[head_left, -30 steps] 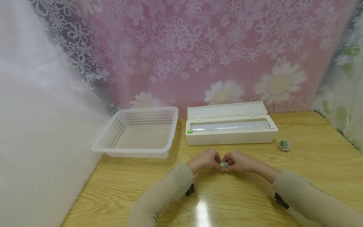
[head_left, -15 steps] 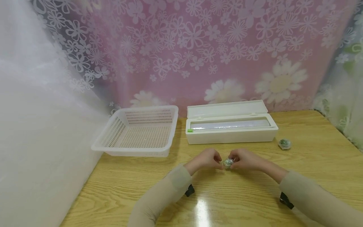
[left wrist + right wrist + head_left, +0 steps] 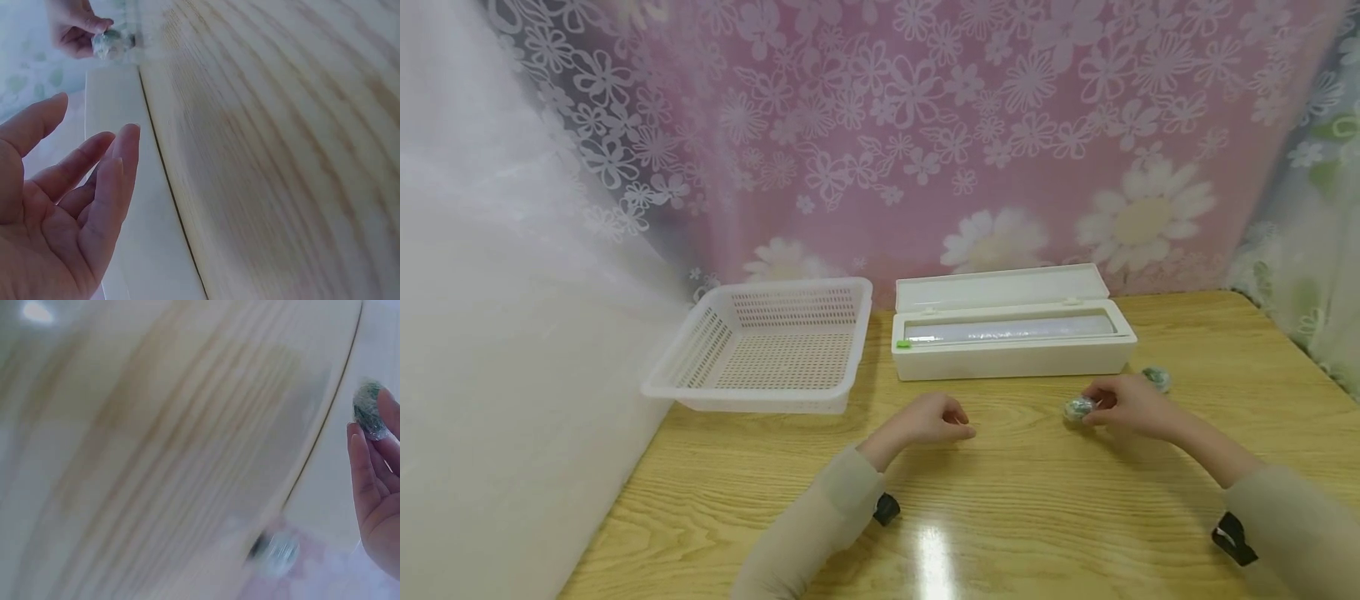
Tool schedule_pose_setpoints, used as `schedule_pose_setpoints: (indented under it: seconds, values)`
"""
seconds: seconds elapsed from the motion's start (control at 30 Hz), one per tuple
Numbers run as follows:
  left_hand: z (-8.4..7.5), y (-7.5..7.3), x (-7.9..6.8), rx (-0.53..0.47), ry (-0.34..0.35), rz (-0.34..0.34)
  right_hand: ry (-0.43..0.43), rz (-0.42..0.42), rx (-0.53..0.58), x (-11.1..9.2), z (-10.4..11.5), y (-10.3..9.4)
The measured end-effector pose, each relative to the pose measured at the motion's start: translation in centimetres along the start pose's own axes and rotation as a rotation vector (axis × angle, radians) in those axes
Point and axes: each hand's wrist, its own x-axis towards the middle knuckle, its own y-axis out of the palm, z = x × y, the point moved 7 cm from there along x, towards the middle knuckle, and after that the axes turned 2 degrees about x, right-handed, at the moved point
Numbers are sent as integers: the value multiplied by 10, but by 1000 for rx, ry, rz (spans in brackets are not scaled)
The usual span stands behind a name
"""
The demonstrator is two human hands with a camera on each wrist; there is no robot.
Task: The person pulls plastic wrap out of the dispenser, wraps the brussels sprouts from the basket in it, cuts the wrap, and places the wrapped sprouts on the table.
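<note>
My right hand pinches a small roundish green bundle wrapped in clear plastic film between thumb and fingers, over the right part of the table. The right wrist view shows this film-wrapped bundle at the fingertips, greenish under shiny creased film. A second, similar wrapped bundle sits just behind the right hand, partly covered by it. My left hand is over the middle of the table with nothing in it. In the left wrist view its fingers are loosely bent and spread apart from the thumb.
Behind the hands stands a long white cling film dispenser box, lid raised, a roll of film inside and a green slider at its left. A white perforated plastic basket is at the left. A floral curtain hangs behind the wooden table.
The right hand has carried the wrapped bundle rightward, toward the other one. The left hand has let go of it and drawn back slightly left.
</note>
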Motion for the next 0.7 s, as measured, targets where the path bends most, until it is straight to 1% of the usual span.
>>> schedule_pose_setpoints:
  seconds: [0.1, 0.2, 0.37, 0.5, 0.7]
  values:
    - [4, -3, -5, -8, -11, -7, 33, -40, -58, -11, -12, -17]
    - [7, -5, -10, -35, -32, -15, 55, -71, -91, -21, -27, -32]
    - [10, -8, -15, -86, -54, -11, 120, -86, -132, -34, -52, -50]
    - [10, -9, -17, -101, -53, -9, 160, -75, -155, -41, -67, -57]
    - [11, -9, -18, -113, -60, -17, 199, -25, -165, -44, -78, -54]
